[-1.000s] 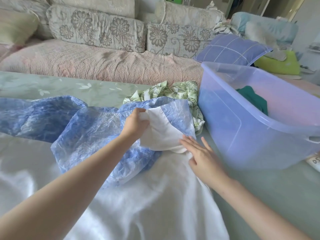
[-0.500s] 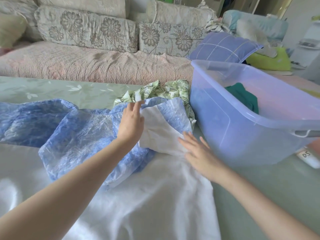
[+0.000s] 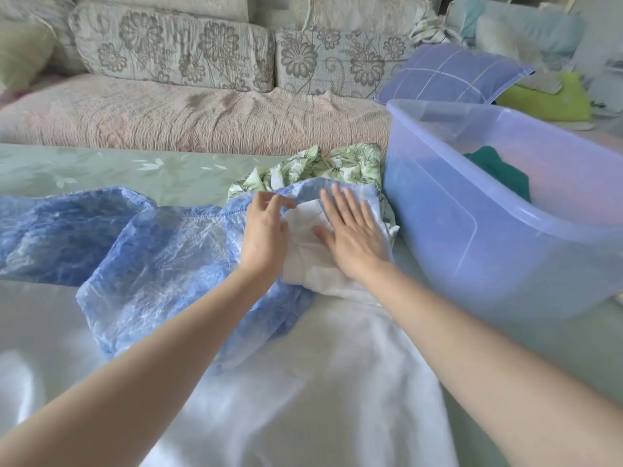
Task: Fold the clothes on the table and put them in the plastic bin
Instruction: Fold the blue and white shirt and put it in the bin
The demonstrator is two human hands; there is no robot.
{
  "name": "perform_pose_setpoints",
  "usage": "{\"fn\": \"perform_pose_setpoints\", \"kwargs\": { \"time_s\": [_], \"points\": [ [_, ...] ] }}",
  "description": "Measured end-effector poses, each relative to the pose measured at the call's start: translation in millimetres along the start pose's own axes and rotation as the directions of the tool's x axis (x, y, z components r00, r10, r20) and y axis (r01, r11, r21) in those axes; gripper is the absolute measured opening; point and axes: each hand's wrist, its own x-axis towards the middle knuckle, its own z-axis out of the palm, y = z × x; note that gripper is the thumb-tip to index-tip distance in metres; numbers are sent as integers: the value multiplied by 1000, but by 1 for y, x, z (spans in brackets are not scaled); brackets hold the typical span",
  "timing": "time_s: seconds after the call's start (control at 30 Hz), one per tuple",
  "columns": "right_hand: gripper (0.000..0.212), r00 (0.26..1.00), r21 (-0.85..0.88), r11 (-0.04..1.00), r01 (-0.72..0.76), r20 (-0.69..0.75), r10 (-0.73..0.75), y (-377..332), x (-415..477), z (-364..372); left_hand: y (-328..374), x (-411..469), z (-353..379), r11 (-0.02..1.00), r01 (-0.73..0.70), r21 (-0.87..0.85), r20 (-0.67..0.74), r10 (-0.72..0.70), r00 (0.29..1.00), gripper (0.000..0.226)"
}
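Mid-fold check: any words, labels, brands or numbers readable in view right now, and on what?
No text can be read.
Plastic bin: no label or marking shows on its wall.
Blue garment, white garment, leaf-print garment: patterns only, no tags showing.
White sliver at the right edge beside the bin: cut off, illegible.

no legible txt, labels, brands or nos. anywhere in view.

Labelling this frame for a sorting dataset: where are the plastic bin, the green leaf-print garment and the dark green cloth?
plastic bin [image 3: 438,237], head view, its near translucent wall.
green leaf-print garment [image 3: 340,163], head view, its crumpled top.
dark green cloth [image 3: 499,173], head view, the part showing inside the bin.
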Motion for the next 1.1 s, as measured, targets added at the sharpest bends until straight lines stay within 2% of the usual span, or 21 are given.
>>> {"fn": "perform_pose_setpoints", "kwargs": {
  "time_s": [0.07,0.13,0.17,0.23,0.33,0.37,0.43,0.5,0.57,0.67,0.73,0.83,0.97,1.0,1.1],
  "points": [
    [69,989,21,992,-128,74,126,13,0,12,-3,-7,2,968,-134,212,9,135,991,38],
    [70,974,24,977,-213,79,211,23,6,19,1,-14,2,909,-306,281,74,297,952,32],
    [70,972,31,976,-217,101,213,24,8,19,6,-18,1,889,-370,270,172,334,927,32],
    [70,970,66,979,-193,163,180,22,9,17,12,-22,-1,882,-407,237,396,295,869,40],
    [70,978,99,980,-172,140,157,21,4,12,15,-17,-8,905,-323,276,547,129,827,43],
    [69,983,97,982,-160,106,150,22,2,8,16,-13,-11,914,-290,283,533,101,840,45],
    [65,995,84,991,-103,29,101,16,-4,-2,19,-6,-21,932,-246,267,412,121,903,51],
    [62,1000,155,988,-11,-1,11,5,-17,-12,25,-3,-27,914,-298,276,316,206,926,44],
    [63,996,189,982,25,82,-41,-1,-33,-13,27,-9,-27,822,-416,389,428,238,872,44],
    [66,969,114,993,-41,248,11,3,-50,2,10,-30,-15,698,-489,523,634,65,771,54],
    [68,959,121,989,-85,280,48,7,-49,6,-5,-37,-14,711,-450,539,654,-18,756,55],
    [70,945,114,989,-89,325,48,5,-47,5,-10,-35,-17,711,-448,542,666,-38,745,54],
    [71,906,131,985,-110,421,45,4,-44,-5,2,-26,-25,725,-457,515,719,-76,691,55],
    [70,897,158,980,-124,440,42,3,-43,-11,5,-26,-32,761,-418,495,704,-70,707,55],
    [65,920,309,935,-175,389,44,-12,-42,-32,7,-32,-73,875,-244,418,548,-29,836,55]
  ]
}}
